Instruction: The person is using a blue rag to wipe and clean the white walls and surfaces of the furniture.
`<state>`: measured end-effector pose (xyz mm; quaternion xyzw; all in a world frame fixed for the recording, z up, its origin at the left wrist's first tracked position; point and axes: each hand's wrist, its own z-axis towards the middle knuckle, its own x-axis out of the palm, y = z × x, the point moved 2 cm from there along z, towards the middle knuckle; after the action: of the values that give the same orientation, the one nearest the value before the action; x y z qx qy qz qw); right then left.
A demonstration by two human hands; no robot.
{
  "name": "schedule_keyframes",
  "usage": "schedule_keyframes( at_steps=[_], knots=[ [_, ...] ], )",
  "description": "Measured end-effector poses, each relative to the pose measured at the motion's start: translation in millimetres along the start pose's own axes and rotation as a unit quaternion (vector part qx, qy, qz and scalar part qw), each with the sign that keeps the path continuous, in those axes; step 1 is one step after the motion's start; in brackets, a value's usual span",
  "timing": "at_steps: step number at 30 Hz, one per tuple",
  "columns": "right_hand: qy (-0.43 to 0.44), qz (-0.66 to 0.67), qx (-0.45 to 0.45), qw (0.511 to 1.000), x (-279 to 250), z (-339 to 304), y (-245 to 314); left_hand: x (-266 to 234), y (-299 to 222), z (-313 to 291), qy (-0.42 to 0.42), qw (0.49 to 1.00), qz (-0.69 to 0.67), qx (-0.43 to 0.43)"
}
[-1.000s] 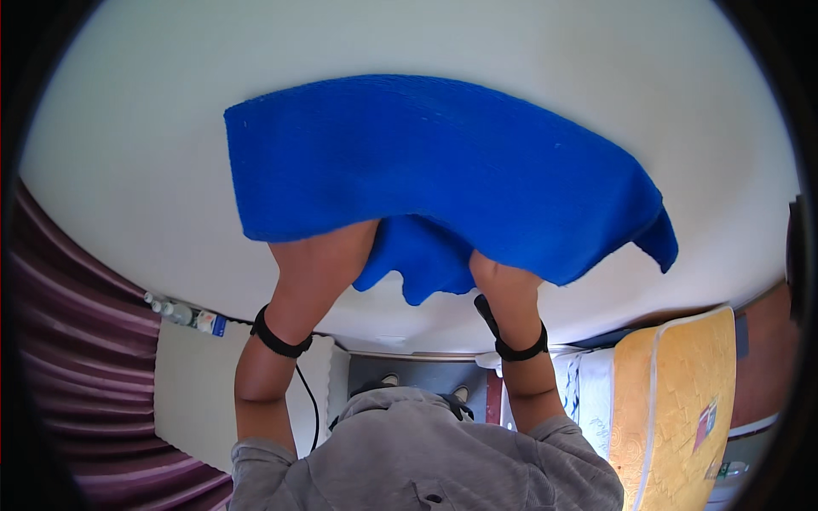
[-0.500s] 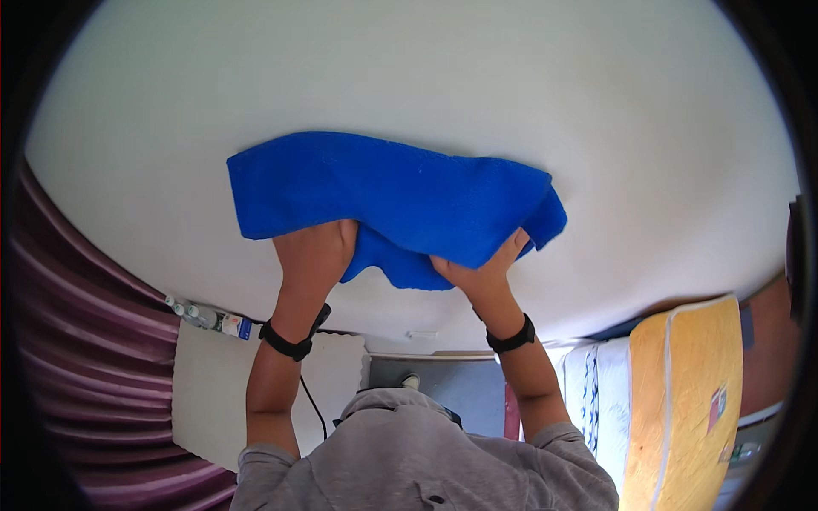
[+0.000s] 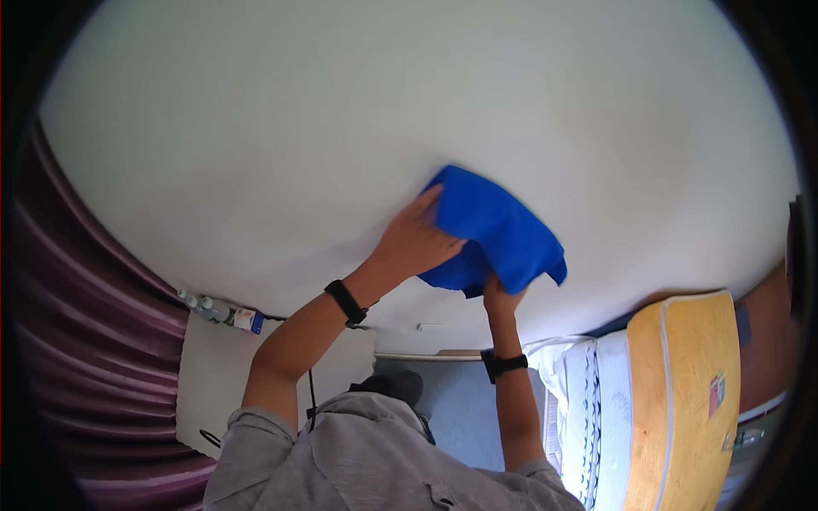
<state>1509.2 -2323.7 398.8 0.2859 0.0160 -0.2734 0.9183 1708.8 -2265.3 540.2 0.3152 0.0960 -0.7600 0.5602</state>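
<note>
A blue cloth [image 3: 498, 223] hangs bunched in front of the white wall, its left part folded over. My left hand [image 3: 415, 241] grips its left side, with one finger lying over the blue fabric near the upper corner. Beneath the lower right edge, my right hand [image 3: 504, 295] holds the cloth from below; most of its fingers are hidden behind the fabric. Both wrists wear black bands. Whether the cloth touches the wall, I cannot tell.
The white wall [image 3: 281, 145] rises ahead. A purple curtain [image 3: 94, 315] hangs at the left, beside a white table [image 3: 247, 387] with clear bottles [image 3: 213, 308] and a small box [image 3: 248, 320]. At right stand a yellow mattress [image 3: 682, 392] and a white one [image 3: 609, 409].
The cloth was spread wide and is now gathered into a narrower bundle. My left hand has moved right and come out from behind it; my right hand has dropped slightly.
</note>
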Motion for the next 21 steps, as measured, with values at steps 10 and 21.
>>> schedule_keyframes(
  at_steps=[10, 21],
  knots=[
    [-0.054, 0.045, 0.009, 0.997, 77, -63, 61, -23, 62, -33, -0.133, 0.978, 0.078, 0.137],
    [0.066, -0.09, -0.308, 0.945, 208, -50, 244, -135, 272, -174, -0.178, 0.972, 0.147, -0.032]
  ],
)
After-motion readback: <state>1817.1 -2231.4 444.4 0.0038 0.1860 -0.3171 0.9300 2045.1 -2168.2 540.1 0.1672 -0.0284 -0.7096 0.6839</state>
